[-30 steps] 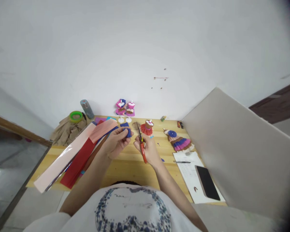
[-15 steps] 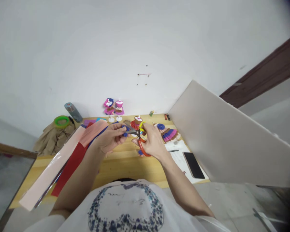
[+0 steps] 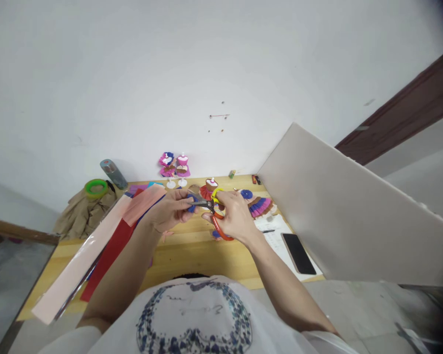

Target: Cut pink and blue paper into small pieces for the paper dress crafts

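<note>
Blue paper scrap (image 3: 191, 202) half-hidden in left grip (image 3: 169, 212), orange scissors (image 3: 214, 218) clasped in right grip (image 3: 235, 218).

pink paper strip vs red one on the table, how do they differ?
The pink strip is pale and longer, overhanging the near edge of the table; the red strip is darker and shorter. The pink strip lies outermost on the left; the red strip sits beside it, partly under a salmon sheet. Both lie flat on the same diagonal.
</note>
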### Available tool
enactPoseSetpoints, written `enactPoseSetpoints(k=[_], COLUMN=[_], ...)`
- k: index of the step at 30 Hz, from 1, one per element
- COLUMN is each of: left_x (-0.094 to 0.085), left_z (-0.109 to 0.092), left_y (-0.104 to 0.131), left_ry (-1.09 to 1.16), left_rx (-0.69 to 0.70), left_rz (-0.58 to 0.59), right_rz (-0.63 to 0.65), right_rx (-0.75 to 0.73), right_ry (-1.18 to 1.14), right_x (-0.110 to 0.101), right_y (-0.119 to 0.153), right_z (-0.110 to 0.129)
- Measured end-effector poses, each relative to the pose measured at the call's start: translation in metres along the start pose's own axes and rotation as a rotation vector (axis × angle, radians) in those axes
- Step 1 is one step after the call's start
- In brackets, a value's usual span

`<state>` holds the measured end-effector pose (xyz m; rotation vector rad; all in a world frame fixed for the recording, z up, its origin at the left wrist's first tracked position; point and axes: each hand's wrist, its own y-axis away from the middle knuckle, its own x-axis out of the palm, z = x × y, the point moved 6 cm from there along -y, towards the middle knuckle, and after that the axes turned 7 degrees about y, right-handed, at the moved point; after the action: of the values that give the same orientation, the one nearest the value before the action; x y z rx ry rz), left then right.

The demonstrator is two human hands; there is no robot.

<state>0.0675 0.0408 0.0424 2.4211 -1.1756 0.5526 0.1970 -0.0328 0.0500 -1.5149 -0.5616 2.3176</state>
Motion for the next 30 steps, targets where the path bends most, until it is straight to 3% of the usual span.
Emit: enactPoseSetpoints(k=[20, 30], left_x=[-0.0072, -0.0068], left_z=[0.0057, 0.0091], left_y=[0.0044, 0.004], left_ry=[0.079, 0.098], left_rx=[-0.016, -0.041], left_rz=[0.06, 0.12], right_rz=[-0.023, -0.114], right_rx=[-0.067, -0.119], right_ry=[0.006, -0.002], right_x=[0.0068, 0.0061], right_y=[0.0015, 0.0026], right_z=[0.0021, 0.006])
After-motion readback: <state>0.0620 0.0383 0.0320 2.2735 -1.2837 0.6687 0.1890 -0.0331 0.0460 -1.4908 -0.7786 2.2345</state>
